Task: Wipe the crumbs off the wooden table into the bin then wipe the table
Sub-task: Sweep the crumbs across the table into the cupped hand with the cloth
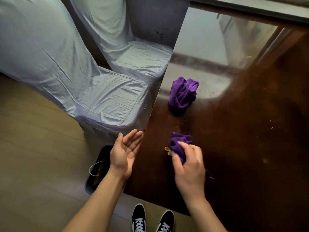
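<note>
Purple microfibre is what you are working with: your right hand is closed around a bunched purple cloth, pressing it on the dark wooden desk close to the left edge. It is soft, light and limp, so it will fold and trail; a loose tail already drags behind your wrist. Keep it gathered in the palm with the wad forward, as it is now, so the leading face stays thick enough to push.

A small cluster of pale crumbs lies just ahead of the cloth, between it and the desk edge. They look dry, light and brittle, likely to scatter or skip if you flick; a slow, flat push should carry them better.

Your left hand is spread wide, palm up and cupped, empty, just beside the desk edge and a little below it, ready to catch. The dark bin stands on the floor under that hand, partly hidden by your forearm.

More specks sit well apart to the right. A second purple cloth lies crumpled farther up the desk, untouched. That polished surface looks slick, so the cloth should glide easily.
</note>
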Motion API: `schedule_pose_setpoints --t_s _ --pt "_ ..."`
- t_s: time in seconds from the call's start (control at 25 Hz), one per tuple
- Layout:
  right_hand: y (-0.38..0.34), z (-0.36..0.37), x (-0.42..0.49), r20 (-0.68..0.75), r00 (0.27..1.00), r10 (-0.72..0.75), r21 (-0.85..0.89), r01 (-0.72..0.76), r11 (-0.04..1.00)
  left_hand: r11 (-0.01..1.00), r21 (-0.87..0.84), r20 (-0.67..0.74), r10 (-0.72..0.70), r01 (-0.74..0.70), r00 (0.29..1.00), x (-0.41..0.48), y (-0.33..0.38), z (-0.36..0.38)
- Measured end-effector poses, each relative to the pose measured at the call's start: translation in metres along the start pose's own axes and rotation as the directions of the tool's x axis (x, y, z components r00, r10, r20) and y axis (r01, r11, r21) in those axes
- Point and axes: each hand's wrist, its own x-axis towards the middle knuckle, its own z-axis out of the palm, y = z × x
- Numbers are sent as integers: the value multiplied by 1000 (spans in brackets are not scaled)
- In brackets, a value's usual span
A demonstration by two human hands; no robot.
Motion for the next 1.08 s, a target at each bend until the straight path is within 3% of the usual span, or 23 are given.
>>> schedule_pose_setpoints --t_s 0.16,0.24,0.32,0.4,0.44,0.56,0.64,0.88,1.0,1.08 --pt "-19 -6 13 -6 999 43 289 -40 957 999 -1 12 -45 45 999 -1 1 0" --pt "-7 -31 9 -37 995 88 331 -71 941 997 -41 22 -64 64 998 -3 3 -2" --pt "13 -57 -4 19 985 172 356 -167 919 992 -99 29 -78 81 997 -2 2 -3" --pt "28 -70 -22 155 951 267 259 -300 918 985 -137 39 -96 101 995 0 0 -6" --pt "33 -69 -29 196 939 282 126 -309 943 985 -135 47 -100 106 994 1 -1 -7" --pt "27 -47 -36 139 980 141 -258 -101 961 989 -114 80 -84 93 993 5 1 -7" --pt "9 -24 -30 65 997 37 -296 -17 955 992 -95 90 -71 80 993 9 4 -4" --pt "-24 6 -3 -13 997 -72 16 72 997 993 -88 67 -70 75 995 21 6 5" --pt "-5 -31 4 -115 993 4 120 10 993 986 -140 90 -74 86 993 27 7 3" --pt "8 -51 6 -123 989 79 74 -70 995 984 -149 109 -83 99 991 30 4 3"
